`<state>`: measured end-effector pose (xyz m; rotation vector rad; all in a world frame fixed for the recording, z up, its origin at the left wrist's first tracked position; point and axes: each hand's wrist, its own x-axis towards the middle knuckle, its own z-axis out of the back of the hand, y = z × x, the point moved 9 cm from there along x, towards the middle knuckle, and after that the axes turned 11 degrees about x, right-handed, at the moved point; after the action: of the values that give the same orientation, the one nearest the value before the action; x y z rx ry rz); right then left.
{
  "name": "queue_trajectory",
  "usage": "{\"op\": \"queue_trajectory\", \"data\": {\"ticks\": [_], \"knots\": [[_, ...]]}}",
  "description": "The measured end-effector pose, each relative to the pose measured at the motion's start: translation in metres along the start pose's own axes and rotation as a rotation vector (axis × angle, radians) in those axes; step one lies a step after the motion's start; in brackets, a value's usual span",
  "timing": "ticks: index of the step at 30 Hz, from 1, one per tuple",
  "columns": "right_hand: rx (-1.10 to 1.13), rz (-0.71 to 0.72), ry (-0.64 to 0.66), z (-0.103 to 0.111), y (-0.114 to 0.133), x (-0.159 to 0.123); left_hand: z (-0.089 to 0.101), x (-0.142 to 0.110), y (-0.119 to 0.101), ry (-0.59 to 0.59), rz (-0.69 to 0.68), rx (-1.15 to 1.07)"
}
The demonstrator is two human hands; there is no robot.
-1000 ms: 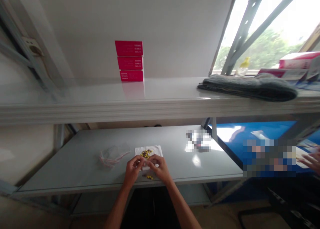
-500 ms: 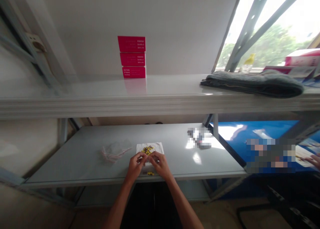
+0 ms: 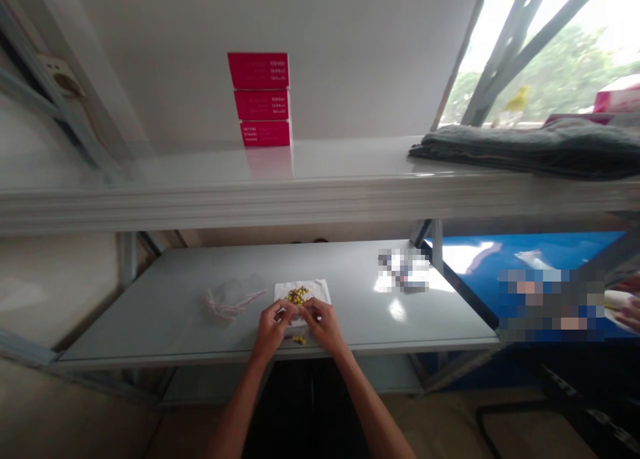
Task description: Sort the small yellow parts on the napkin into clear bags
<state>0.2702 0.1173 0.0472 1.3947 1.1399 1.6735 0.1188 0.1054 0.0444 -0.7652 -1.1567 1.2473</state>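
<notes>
My left hand [image 3: 273,323] and my right hand [image 3: 321,321] meet fingertip to fingertip over the near side of a white cloth or paper [image 3: 320,288]. Both are closed in a pinch, and what they hold is too small to make out. Just beyond the fingertips, a heap of small yellow and dark bead-like pieces [image 3: 297,295] lies on the white sheet. Several more yellow pieces [image 3: 299,339] are below the hands, near the table's front edge. It is unclear whether they rest on the table or hang from the fingers.
To the left, a clear plastic bag with pale pink strands [image 3: 231,305] lies on the grey table [image 3: 165,312]. The upper shelf [image 3: 345,162] carries stacked red boxes [image 3: 263,105] and folded dark cloth [image 3: 525,151]. Another person's hand [image 3: 629,312] shows at the far right by a blue table.
The view has shifted slightly, so the shelf and boxes appear higher. My hands stay pinched together over the white sheet, with little visible movement. The other person's hand has moved a little.
</notes>
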Motion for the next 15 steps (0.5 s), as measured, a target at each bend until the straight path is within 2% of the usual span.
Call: {"op": "queue_trajectory", "data": {"ticks": [4, 11, 15], "knots": [[0.002, 0.002, -0.017, 0.001, 0.0, 0.001, 0.007, 0.0, 0.001, -0.063, -0.018, -0.007], [-0.058, 0.048, -0.019, 0.003, 0.009, 0.0, -0.005, 0.0, -0.002, 0.062, 0.01, -0.053], [-0.053, 0.031, -0.023, 0.003, 0.007, -0.001, -0.002, -0.001, -0.003, 0.051, -0.009, -0.018]]}}
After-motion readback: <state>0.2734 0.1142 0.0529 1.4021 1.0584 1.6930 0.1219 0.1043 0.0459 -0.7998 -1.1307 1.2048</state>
